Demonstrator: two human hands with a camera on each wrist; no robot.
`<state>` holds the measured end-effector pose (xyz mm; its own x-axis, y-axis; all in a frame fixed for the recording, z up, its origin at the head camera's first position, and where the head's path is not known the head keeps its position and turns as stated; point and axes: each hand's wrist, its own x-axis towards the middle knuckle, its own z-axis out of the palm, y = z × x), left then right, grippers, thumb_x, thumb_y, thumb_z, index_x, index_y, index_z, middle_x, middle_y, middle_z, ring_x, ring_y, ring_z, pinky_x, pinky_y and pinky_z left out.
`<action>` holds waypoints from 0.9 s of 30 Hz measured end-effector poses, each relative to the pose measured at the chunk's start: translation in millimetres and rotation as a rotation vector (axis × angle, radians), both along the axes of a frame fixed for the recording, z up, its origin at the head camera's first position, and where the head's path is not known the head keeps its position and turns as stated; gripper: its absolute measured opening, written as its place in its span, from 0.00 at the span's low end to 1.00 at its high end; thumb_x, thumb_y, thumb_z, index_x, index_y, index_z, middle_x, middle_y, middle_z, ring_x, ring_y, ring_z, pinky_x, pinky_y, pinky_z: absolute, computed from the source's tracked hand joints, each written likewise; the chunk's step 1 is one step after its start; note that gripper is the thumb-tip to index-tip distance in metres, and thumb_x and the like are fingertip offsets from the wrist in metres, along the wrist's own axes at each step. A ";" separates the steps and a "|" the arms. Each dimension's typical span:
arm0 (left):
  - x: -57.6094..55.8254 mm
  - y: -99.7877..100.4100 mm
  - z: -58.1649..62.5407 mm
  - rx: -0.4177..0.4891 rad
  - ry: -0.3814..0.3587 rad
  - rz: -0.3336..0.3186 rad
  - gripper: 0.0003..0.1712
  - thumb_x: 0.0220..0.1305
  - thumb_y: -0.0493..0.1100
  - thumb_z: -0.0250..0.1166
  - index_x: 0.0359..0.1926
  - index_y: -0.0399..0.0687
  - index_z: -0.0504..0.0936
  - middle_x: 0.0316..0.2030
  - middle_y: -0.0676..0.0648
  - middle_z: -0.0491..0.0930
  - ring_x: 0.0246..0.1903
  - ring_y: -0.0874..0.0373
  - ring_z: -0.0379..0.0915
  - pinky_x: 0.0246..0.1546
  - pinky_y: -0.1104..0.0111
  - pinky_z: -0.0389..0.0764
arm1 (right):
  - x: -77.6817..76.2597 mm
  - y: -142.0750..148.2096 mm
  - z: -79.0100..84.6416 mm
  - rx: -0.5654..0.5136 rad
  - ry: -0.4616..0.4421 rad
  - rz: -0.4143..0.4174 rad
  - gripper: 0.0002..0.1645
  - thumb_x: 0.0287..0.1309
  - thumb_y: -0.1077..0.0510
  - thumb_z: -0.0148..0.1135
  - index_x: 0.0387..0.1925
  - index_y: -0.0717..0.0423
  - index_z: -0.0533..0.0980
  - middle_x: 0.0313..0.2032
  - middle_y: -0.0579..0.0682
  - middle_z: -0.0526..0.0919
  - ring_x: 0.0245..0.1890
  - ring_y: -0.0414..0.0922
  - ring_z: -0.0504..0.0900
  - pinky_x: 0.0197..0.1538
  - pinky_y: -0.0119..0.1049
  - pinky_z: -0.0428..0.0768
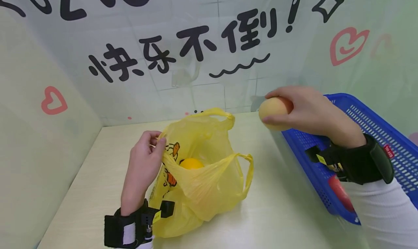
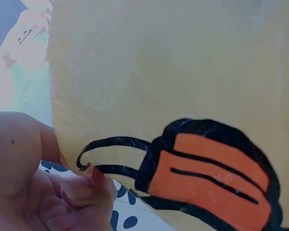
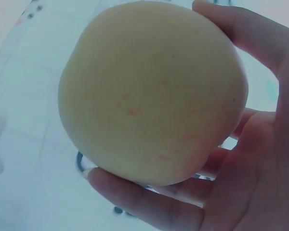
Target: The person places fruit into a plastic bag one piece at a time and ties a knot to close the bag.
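Observation:
A pale yellow peach with reddish flecks is held up in my right hand, between the thumb and fingers. In the right wrist view the peach fills much of the picture, with the fingers curled round its side and underside. My left hand pinches the left edge of a yellow plastic bag, whose mouth gapes upward. Inside the bag lies an orange, partly covered by the near wall. Close to the left wrist camera, the bag's film shows an orange and black printed figure.
A blue perforated basket stands at the right, under my right forearm, with a red item low at its near side. Behind the pale tabletop rises a printed wall sheet. Another wall closes off the left.

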<state>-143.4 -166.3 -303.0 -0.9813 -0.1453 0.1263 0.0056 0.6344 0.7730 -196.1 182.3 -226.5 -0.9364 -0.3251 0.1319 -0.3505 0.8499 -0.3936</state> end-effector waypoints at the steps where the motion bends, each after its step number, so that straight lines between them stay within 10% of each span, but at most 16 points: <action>1: 0.0 0.1 -0.3 -0.002 0.001 -0.001 0.20 0.76 0.47 0.50 0.60 0.40 0.72 0.43 0.41 0.75 0.36 0.52 0.70 0.34 0.71 0.72 | 3.0 -4.2 1.3 -0.009 0.010 0.014 0.36 0.53 0.37 0.69 0.60 0.47 0.76 0.51 0.52 0.82 0.47 0.50 0.76 0.39 0.40 0.76; 27: 0.9 3.0 -1.6 0.010 0.046 -0.033 0.18 0.76 0.47 0.50 0.58 0.40 0.73 0.41 0.40 0.78 0.32 0.53 0.71 0.30 0.74 0.74 | 5.7 -93.9 -24.9 -0.088 0.033 0.295 0.31 0.53 0.37 0.68 0.57 0.44 0.78 0.51 0.46 0.82 0.41 0.44 0.79 0.39 0.36 0.79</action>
